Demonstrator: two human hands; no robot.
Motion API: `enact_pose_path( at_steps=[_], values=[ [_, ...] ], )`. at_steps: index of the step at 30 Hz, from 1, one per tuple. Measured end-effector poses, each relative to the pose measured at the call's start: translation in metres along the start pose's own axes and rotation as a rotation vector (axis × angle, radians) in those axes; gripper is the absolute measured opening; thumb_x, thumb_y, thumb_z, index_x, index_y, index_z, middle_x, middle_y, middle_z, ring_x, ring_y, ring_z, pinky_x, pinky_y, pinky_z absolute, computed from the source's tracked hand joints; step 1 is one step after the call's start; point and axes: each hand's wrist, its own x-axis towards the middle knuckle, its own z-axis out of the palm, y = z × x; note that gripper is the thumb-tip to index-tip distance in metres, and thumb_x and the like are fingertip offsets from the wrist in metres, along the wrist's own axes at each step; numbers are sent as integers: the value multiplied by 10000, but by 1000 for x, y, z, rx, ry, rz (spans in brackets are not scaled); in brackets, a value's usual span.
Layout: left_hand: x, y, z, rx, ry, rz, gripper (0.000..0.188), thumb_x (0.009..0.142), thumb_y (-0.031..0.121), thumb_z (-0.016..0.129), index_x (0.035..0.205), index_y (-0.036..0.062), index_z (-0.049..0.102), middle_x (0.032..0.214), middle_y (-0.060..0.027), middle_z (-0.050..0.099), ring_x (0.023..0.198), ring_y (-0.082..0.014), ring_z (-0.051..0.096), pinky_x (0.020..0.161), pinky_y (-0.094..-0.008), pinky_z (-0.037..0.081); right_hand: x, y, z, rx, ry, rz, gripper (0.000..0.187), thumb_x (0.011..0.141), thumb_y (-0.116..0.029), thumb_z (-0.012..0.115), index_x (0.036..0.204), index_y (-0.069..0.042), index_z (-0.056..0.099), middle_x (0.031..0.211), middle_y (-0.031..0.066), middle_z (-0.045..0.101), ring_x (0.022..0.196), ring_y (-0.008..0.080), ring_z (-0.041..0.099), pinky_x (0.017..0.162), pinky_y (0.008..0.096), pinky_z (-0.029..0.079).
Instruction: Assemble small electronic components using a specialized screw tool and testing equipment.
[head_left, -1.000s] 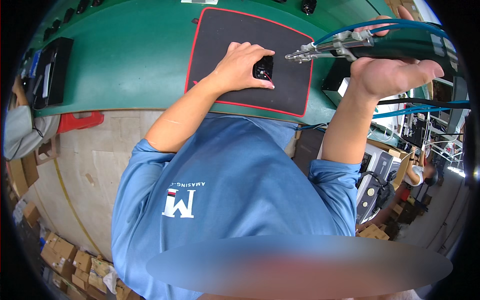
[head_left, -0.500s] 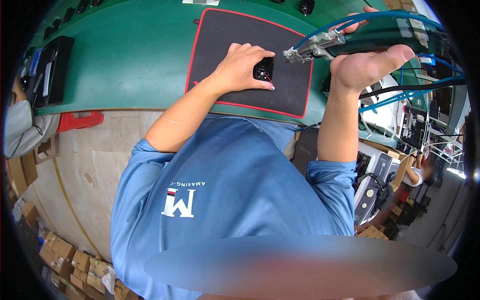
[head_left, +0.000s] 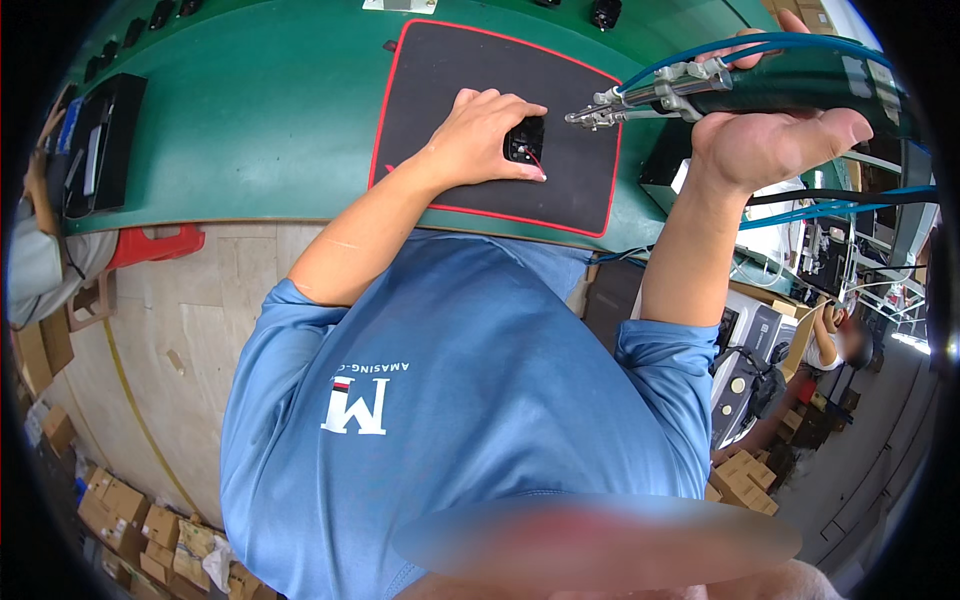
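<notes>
My left hand [head_left: 482, 138] lies on the dark mat [head_left: 440, 85], with fingers and thumb closed around the sides of a small black square device [head_left: 525, 142]. A thin red wire shows on top of it, near my thumb. At the right, my right hand [head_left: 765, 150] holds a dark green cylindrical screwdriver-like power tool [head_left: 800, 82]; its fingers are partly hidden behind the body and its thumb sticks out. The tool's slender metal nose [head_left: 650, 98] points left, its tip over the mat to the right of the device and apart from it.
Blue hoses [head_left: 740, 48] run back from the tool. The red-edged mat lies on a green workbench [head_left: 260, 130]. A black box [head_left: 107, 140] stands at the bench's left, near another person's arm [head_left: 38, 185]. Several small black parts [head_left: 160, 14] line the far edge.
My right hand and the green tool body have shifted right and slightly nearer to me. More of the metal nose shows, its tip slightly lower in view. My left hand keeps its grip.
</notes>
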Motion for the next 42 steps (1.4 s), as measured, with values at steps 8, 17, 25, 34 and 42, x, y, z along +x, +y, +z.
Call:
enact_pose_path(
  at_steps=[8,17,25,34,42],
  values=[
    [1,1,1,2,-22,-16,790,678,447,869,1342,119,594,1240,-59,621,1126,-262,559,980,-401,365,-13,2,7,-62,112,64,540,1081,-520,320,1229,-48,535,967,100,636,704,129,566,612,262,483],
    [8,0,3,132,75,-79,834,713,297,871,1432,109,493,1379,-92,528,1293,-295,496,1048,-460,348,-51,18,-16,36,111,446,634,1045,-599,367,1252,-19,516,827,62,586,712,146,561,658,277,490],
    [5,-37,18,137,-120,-191,892,686,251,892,1442,76,454,1424,-155,491,1345,-346,456,1097,-480,319,-89,-50,-20,-864,-41,-252,830,807,-299,820,1409,107,417,1378,292,517,1309,439,499,1082,477,429],
    [7,-8,3,116,-17,-58,916,711,206,876,1496,99,417,1404,-146,496,1343,-341,458,1115,-483,303,-195,-113,-152,-797,475,295,245,934,-37,640,1172,9,598,1042,113,671,903,165,676,796,303,557],
    [4,-6,-1,166,-38,-78,897,743,227,849,1509,88,403,1415,-135,511,1323,-327,500,1115,-479,307,-273,-87,-271,-371,1175,652,237,1031,-250,578,1165,-60,621,893,37,662,720,102,623,624,251,527]
  ],
)
